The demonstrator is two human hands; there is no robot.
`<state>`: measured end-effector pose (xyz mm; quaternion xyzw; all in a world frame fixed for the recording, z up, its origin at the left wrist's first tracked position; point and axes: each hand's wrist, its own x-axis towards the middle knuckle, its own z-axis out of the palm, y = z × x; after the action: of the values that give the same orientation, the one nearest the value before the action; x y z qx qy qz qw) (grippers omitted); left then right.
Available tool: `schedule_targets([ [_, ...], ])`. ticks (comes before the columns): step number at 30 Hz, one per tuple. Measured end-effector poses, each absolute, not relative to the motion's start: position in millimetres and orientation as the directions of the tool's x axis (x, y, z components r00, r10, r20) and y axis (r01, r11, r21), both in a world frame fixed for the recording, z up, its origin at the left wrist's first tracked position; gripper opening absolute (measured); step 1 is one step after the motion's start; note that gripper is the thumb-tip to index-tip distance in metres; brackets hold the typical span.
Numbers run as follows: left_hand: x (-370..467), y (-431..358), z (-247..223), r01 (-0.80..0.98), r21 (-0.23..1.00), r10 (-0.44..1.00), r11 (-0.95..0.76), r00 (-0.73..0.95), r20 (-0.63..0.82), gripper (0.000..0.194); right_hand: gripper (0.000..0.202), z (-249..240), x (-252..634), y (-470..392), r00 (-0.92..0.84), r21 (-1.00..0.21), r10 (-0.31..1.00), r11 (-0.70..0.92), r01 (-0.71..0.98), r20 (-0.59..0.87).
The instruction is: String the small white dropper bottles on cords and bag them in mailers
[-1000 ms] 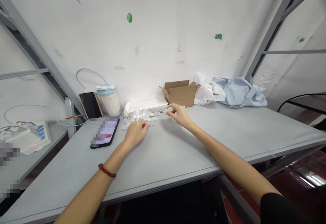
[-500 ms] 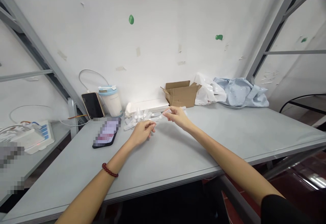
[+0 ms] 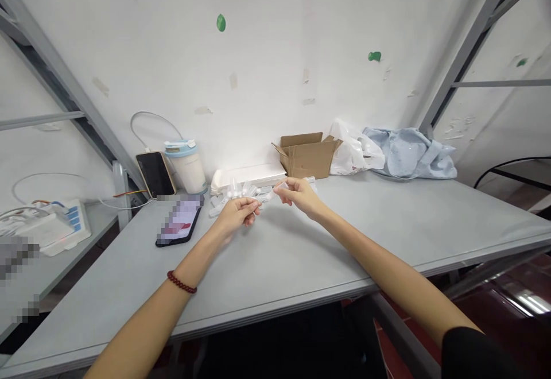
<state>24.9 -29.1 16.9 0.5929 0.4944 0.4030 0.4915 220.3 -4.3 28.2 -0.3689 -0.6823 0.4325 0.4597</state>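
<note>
Over the grey table (image 3: pixel 293 258), my right hand (image 3: pixel 298 196) pinches a small whitish translucent piece (image 3: pixel 272 194), whose end points toward my left hand. My left hand (image 3: pixel 237 213) is closed, thumb against index finger, on something thin and pale at the fingertips, too small to make out. The fingertips of both hands are close together but apart. Just behind my left hand lies a heap of clear and white small plastic parts (image 3: pixel 235 190). Behind that heap is a stack of white flat boxes or sheets (image 3: pixel 252 176).
An open cardboard box (image 3: pixel 310 158), a white plastic bag (image 3: pixel 355 152) and a light blue cloth (image 3: pixel 407 155) line the wall. At the left are a lidded cup (image 3: pixel 188 167), an upright phone (image 3: pixel 155 173), a flat phone (image 3: pixel 179 221) and a power strip (image 3: pixel 75 227).
My left hand has risen slightly toward my right hand, and the gap between the fingertips is smaller. The camera view has shifted a little.
</note>
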Motion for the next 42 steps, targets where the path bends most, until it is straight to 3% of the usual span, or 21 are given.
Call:
schedule_targets([
  [15,24.2,-28.9,13.1,0.154,0.988,0.975,-0.019,0.221,-0.015,0.031,0.027,26.5,221.6,-4.4,-0.337,-0.927,0.891,0.358,0.112,0.303],
  [37,28.5,-33.6,6.3,0.219,0.976,0.983,0.008,0.176,-0.047,0.022,0.023,7.9,214.8,-3.9,-0.445,-0.836,0.836,0.470,0.283,0.320],
  [42,28.0,-29.9,4.4,0.167,0.985,0.985,0.035,0.161,-0.062,0.024,0.021,9.2,211.9,-2.7,-0.427,-0.817,0.840,0.485,0.313,0.335],
])
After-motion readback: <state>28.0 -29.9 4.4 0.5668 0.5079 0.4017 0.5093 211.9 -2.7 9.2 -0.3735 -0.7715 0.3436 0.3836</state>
